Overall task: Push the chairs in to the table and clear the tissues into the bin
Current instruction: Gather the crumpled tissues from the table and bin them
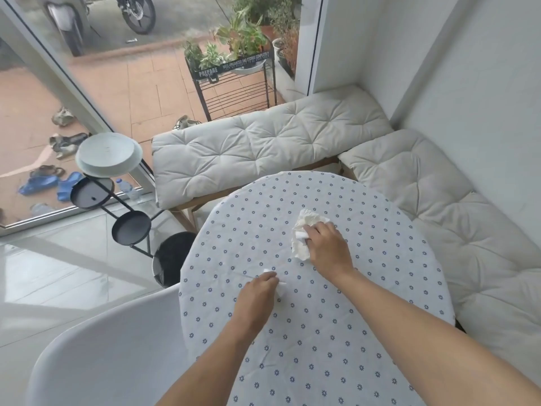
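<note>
A: Grip first. Right hand lies on the large crumpled tissue, fingers curled over its near edge. A white fold shows between the fingertips, so I log it as clenched on the wad, which rests on the table toward the far middle.

B: Left?

A: Left hand is pinched down on a small tissue scrap. White bits show on either side of the fingertips. Closed on it, though most of the scrap is hidden.

B: Handling estimate?

A: Very light, soft, fully compressible. No fragility. The cloth under it looks smooth, so a flat press may just slide the tissue. Better to gather from the edges and ball it into the palm. The scrap needs a fingertip pinch, since it could tear or slip out.

B: Destination?

A: Black-lined bin stands on the floor just beside the table's left edge, beyond the white chair. Loose pieces may drift on release, so I'd drop from low over the opening.
</note>
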`<state>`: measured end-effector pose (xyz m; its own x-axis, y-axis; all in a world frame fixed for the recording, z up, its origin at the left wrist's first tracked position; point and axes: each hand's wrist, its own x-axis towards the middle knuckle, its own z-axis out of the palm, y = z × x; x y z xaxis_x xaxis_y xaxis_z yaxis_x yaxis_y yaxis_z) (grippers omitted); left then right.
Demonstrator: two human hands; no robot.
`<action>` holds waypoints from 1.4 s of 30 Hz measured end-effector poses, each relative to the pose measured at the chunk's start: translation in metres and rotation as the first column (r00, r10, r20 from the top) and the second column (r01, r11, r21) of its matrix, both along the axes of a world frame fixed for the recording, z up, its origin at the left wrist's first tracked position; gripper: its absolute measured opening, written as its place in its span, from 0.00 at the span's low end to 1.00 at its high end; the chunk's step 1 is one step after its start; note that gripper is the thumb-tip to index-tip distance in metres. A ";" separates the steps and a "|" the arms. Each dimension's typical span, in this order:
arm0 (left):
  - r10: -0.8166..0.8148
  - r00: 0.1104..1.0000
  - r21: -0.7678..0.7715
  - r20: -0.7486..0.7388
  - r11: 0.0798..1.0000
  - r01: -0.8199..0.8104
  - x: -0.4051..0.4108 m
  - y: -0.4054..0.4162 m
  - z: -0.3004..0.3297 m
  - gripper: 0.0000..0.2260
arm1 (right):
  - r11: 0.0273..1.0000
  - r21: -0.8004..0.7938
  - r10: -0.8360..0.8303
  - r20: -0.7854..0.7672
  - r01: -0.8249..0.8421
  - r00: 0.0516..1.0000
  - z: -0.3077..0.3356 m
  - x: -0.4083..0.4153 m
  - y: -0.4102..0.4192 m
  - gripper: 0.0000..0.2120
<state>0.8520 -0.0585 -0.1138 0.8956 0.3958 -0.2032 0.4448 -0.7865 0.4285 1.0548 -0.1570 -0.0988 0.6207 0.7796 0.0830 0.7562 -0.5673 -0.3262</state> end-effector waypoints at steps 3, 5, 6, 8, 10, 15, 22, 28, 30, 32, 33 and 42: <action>0.044 0.999 0.005 0.022 0.999 -0.044 -0.014 0.018 0.000 0.08 | 0.994 -0.107 -0.026 -0.034 0.022 0.999 -0.010 0.007 0.016 0.08; 0.069 0.997 0.016 0.030 0.997 -0.070 -0.025 0.029 -0.001 0.08 | 0.984 -0.177 -0.051 -0.093 0.034 0.994 -0.020 0.007 0.020 0.08; 0.078 0.997 0.022 0.027 0.997 -0.079 -0.031 0.034 -0.002 0.09 | 0.979 -0.199 -0.069 -0.141 0.040 0.988 -0.023 0.006 0.020 0.09; 0.095 0.995 0.024 0.022 0.995 -0.096 -0.040 0.043 -0.001 0.08 | 0.976 -0.216 -0.091 -0.235 0.040 0.968 -0.026 0.001 0.017 0.11; 0.116 0.993 0.026 0.023 0.993 -0.117 -0.047 0.051 0.002 0.07 | 0.981 -0.193 -0.075 -0.239 0.028 0.968 -0.026 -0.004 0.014 0.11; 0.145 0.988 0.033 0.052 0.989 -0.146 -0.056 0.068 0.023 0.07 | 0.995 -0.088 -0.063 -0.257 0.042 0.964 -0.008 -0.023 0.019 0.10; 0.134 0.985 0.094 0.108 0.985 -0.144 -0.068 0.105 0.076 0.06 | 0.999 0.002 0.052 -0.298 -0.054 0.953 0.037 -0.052 0.062 0.10; 0.071 0.974 0.136 0.214 0.985 -0.102 -0.092 0.158 0.108 0.08 | 0.993 0.050 0.115 -0.294 -0.105 0.949 0.072 -0.090 0.119 0.11; 0.045 0.976 0.139 0.211 0.987 -0.076 -0.103 0.178 0.111 0.08 | 0.994 0.068 0.106 -0.304 -0.089 0.947 0.078 -0.106 0.136 0.11; 0.015 0.980 0.132 0.199 0.990 -0.042 -0.114 0.202 0.110 0.07 | 0.994 0.076 0.093 -0.308 -0.073 0.947 0.081 -0.125 0.154 0.11; 0.000 0.983 0.134 0.186 0.991 -0.026 -0.119 0.215 0.108 0.07 | 0.995 0.074 0.084 -0.309 -0.064 0.947 0.081 -0.135 0.164 0.11; 0.074 0.989 0.031 0.125 0.996 -0.079 -0.181 0.336 0.071 0.07 | 0.999 -0.038 0.010 -0.342 -0.025 0.940 0.045 -0.200 0.269 0.14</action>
<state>0.6713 0.2771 -0.0430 0.8797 0.4693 -0.0773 0.4498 -0.7681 0.4557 0.8551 0.1120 -0.0542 0.5924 0.7887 -0.1643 0.6130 -0.5736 -0.5434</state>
